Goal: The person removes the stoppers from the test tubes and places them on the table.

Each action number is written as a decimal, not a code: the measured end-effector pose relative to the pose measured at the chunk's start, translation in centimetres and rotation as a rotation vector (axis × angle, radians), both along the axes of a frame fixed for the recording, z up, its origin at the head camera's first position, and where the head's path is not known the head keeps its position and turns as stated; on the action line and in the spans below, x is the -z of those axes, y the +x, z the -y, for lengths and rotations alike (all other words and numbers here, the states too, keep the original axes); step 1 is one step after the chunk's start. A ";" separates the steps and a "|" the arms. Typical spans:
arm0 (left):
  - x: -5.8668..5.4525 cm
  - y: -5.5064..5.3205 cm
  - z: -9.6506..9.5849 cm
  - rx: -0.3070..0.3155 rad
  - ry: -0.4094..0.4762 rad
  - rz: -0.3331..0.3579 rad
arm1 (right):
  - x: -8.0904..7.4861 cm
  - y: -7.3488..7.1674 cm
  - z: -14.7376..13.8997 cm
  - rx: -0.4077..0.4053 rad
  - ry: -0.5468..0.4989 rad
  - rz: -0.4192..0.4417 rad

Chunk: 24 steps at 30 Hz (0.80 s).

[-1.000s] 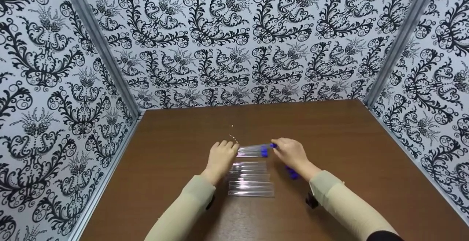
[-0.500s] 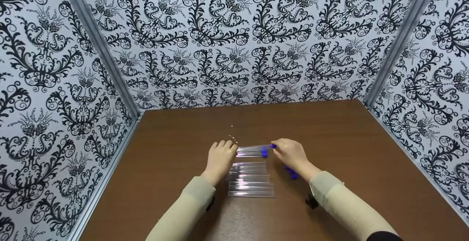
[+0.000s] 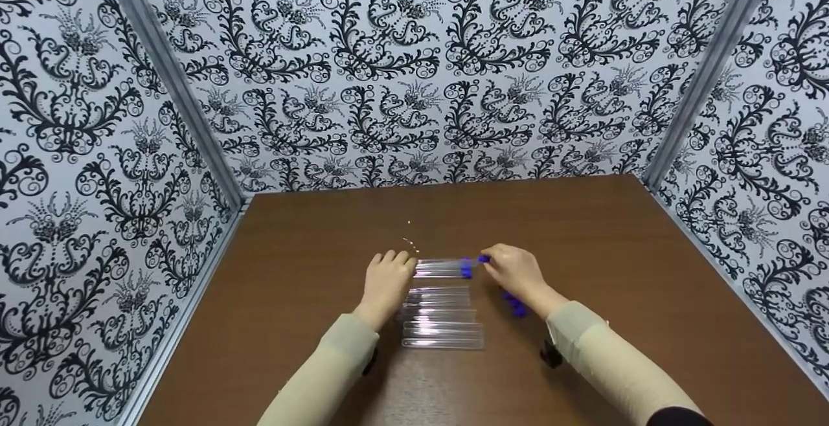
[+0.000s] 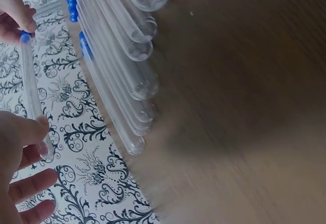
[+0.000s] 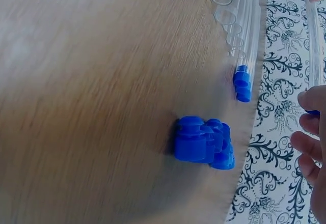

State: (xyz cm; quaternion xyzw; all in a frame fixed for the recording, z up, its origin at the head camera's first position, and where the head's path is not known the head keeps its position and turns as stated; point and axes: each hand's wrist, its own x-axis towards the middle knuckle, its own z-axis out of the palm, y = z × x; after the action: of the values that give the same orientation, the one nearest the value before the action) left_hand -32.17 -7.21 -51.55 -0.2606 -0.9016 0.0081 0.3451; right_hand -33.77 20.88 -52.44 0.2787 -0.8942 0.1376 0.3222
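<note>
My left hand pinches a clear test tube near its rounded bottom, between thumb and forefinger; the other fingers are spread. At that tube's other end, my right hand pinches a blue cap, its fingers covering much of it. The cap is at the tube's mouth; how deep it sits cannot be told. The tube is held above the table. Below it lie several uncapped test tubes side by side, and beyond them a few tubes with blue caps on.
A cluster of loose blue caps stands on the brown table near my right wrist. Patterned panels close off the back and both sides. Small bright specks show on the table beyond my left hand.
My left hand has shifted very slightly left. The right hand stays almost still with the cap. The tubes and loose caps on the table lie as before.
</note>
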 end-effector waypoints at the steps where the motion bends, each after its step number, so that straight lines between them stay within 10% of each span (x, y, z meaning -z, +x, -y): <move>1: 0.1 0.0 0.1 -0.003 0.000 0.003 | 0.0 0.0 -0.1 0.013 0.002 0.024; 24: 3.1 -1.0 1.2 -0.032 0.153 0.185 | 0.7 -2.7 -2.9 0.099 -0.049 0.435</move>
State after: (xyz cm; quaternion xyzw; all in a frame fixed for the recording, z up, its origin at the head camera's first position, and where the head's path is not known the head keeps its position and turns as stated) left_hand -33.21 -8.43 -54.61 -0.2184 -0.9317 -0.0794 0.2792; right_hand -36.48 23.78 -53.13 0.1901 -0.9517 0.2001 0.1347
